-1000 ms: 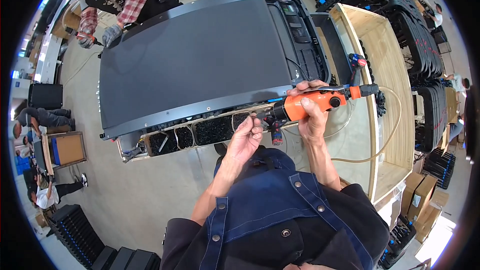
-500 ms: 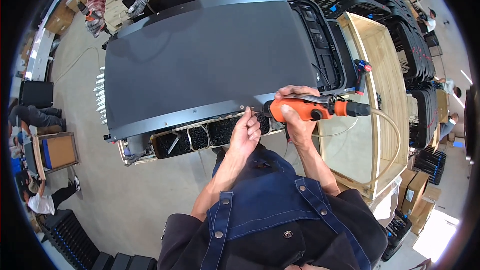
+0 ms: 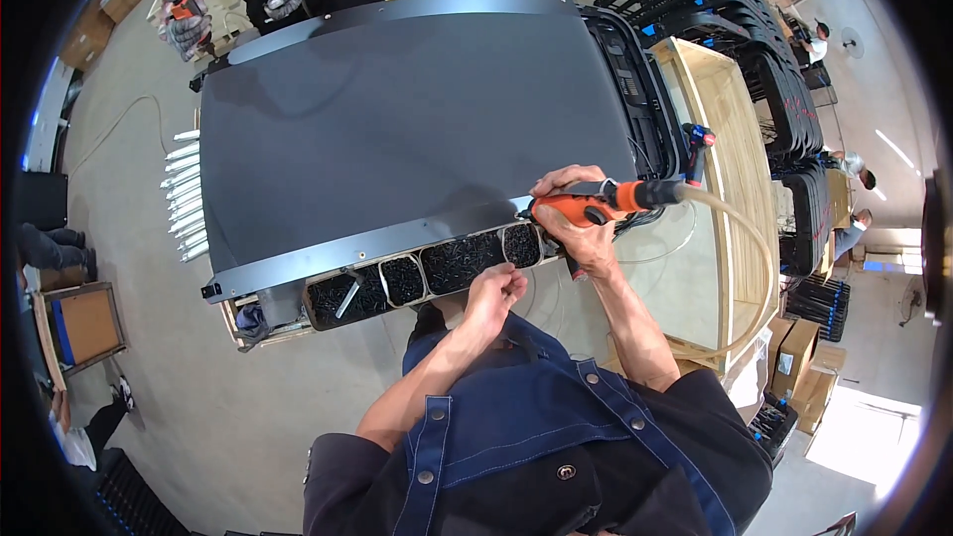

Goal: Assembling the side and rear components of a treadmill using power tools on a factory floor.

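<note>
Orange power tool points left over the panel's near edge

The power tool [image 3: 573,208] is in the right hand [image 3: 590,244], fingers wrapped over its top and the thumb along its near side. Its long axis runs roughly left to right, the nose leftward and the rear slightly farther from the person. A pale hose [image 3: 745,234] leaves the rear and curves back toward the person. The nose is at the metal strip [image 3: 397,242] of a wide dark panel [image 3: 417,109], which is also longest from left to right; whether they touch is unclear. The left hand [image 3: 493,298] hangs near the bins [image 3: 425,278] of small black pieces, fingers curled narrow; I cannot tell whether they hold anything. Across the panel, a co-worker's gloved hand [image 3: 186,32] grips another tool [image 3: 181,4].
</note>
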Tool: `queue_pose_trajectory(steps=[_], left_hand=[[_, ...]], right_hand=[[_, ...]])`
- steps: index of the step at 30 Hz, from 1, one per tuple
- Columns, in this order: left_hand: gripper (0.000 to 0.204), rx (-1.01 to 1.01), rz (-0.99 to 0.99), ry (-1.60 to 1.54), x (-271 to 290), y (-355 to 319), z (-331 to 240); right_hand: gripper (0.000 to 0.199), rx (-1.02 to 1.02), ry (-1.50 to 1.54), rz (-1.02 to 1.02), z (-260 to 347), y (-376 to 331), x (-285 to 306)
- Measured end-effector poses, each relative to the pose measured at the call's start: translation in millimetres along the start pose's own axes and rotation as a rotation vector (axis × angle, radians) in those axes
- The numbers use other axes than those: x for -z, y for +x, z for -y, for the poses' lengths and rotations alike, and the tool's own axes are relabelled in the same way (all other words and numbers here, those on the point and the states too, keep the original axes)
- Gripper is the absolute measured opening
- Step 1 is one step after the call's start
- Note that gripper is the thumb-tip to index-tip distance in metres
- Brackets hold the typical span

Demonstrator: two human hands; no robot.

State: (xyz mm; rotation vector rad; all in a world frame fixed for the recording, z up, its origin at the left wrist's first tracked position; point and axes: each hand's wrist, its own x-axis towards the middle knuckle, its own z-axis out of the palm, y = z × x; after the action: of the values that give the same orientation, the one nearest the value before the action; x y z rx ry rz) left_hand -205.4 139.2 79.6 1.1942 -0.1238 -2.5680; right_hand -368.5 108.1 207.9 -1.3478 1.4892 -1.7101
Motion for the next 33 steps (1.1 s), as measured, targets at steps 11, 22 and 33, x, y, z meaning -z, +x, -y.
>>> queue_pose_trajectory(steps=[11,22,33], left_hand=[[0.032,-0.281,0.212,0.485,33,-38,-40],[0.038,-0.246,0.087,0.178,46,-66,-32],[0.028,-0.382,0.197,0.007,52,-85,-24]], right_hand=[[0.042,-0.187,0.081,-0.075,30,0,2],[0.046,-0.287,0.611,-0.169,31,-51,20],[0.040,-0.380,0.896,-0.189,10,-56,1]])
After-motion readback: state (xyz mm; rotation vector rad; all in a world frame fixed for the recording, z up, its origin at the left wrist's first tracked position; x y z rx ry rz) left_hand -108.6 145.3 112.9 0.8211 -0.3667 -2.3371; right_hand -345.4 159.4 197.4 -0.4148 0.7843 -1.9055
